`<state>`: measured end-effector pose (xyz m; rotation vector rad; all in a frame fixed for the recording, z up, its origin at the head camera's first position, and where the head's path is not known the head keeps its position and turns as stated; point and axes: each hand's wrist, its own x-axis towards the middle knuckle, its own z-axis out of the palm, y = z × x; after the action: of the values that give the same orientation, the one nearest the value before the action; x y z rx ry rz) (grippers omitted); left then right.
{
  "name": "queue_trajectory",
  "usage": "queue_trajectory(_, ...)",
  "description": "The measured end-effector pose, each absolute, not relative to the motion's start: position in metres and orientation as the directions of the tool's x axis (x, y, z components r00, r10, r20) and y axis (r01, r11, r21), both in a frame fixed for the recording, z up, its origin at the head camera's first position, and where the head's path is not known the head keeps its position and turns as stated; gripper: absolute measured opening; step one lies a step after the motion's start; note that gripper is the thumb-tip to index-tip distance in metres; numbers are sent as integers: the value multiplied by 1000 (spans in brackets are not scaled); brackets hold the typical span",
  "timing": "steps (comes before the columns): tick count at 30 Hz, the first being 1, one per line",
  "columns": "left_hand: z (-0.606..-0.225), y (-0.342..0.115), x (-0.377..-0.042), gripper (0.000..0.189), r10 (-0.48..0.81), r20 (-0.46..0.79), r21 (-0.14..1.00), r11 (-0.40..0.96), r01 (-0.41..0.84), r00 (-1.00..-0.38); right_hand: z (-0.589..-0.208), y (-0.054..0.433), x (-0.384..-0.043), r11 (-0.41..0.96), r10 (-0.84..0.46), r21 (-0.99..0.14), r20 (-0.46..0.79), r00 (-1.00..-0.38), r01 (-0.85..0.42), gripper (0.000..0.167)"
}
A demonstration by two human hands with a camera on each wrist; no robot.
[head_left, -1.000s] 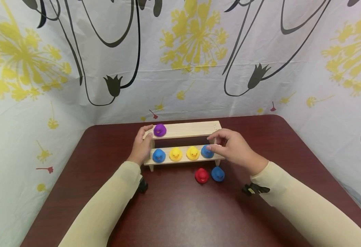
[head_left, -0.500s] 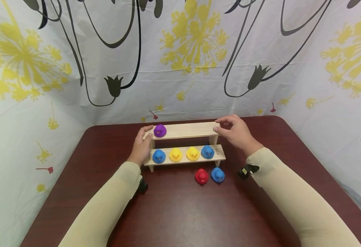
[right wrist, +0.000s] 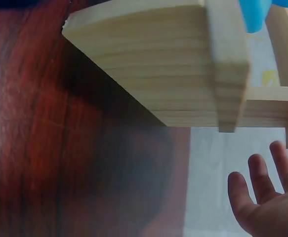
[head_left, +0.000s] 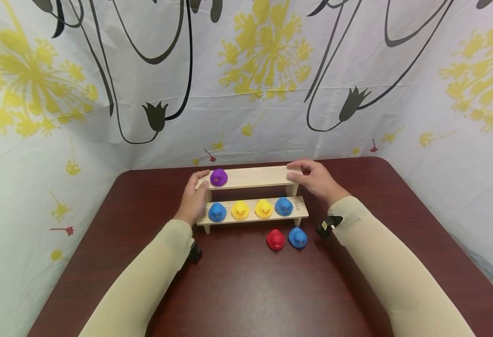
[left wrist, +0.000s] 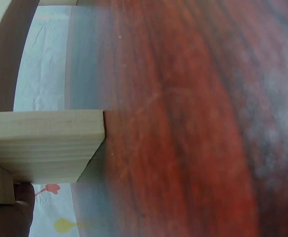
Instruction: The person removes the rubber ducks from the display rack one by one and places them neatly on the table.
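In the head view a two-tier wooden display stand (head_left: 256, 177) is on the table. My left hand (head_left: 193, 199) grips the left end of its upper tier, beside a purple rubber duck (head_left: 218, 177). At the opposite end my right hand (head_left: 315, 180) holds the upper tier, thumb at the front and index finger toward the back edge. Its other fingers (right wrist: 262, 180) extend loosely in the right wrist view. Along the lower tier sit a blue duck (head_left: 217, 212), two yellow ducks, the left one (head_left: 239, 210), and another blue duck (head_left: 283, 206).
In front of the stand, a red duck (head_left: 275, 239) and a blue duck (head_left: 298, 238) rest on the dark red-brown table (head_left: 246, 285). Patterned cloth (head_left: 246, 126) hangs behind and at both sides. Stand legs (left wrist: 45, 143) show up close in the left wrist view.
My right hand has left the blue duck at the lower tier's right end and moved up and back to the upper tier's right end. The left hand stays put.
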<state>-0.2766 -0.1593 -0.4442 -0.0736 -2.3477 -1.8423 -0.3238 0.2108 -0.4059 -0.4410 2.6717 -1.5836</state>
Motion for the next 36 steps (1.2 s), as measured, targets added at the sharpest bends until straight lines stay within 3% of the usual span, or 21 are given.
queue_trajectory(12, -445, -159, -278, 40, -52, 169, 958, 241, 152, -984, -420, 203, -328, 293, -215, -952, 22, -976, -87, 46)
queue_trajectory(20, -445, -160, -278, 41, -49, 179, 953, 255, 161, -983, -431, 199, -330, 241, -197, -964, 63, -978, -111, 43)
queue_trajectory(36, -418, -174, -274, 41, 15, 177, 910, 379, 170, -984, -432, 200, -327, 283, -224, -947, 89, -971, -152, 41)
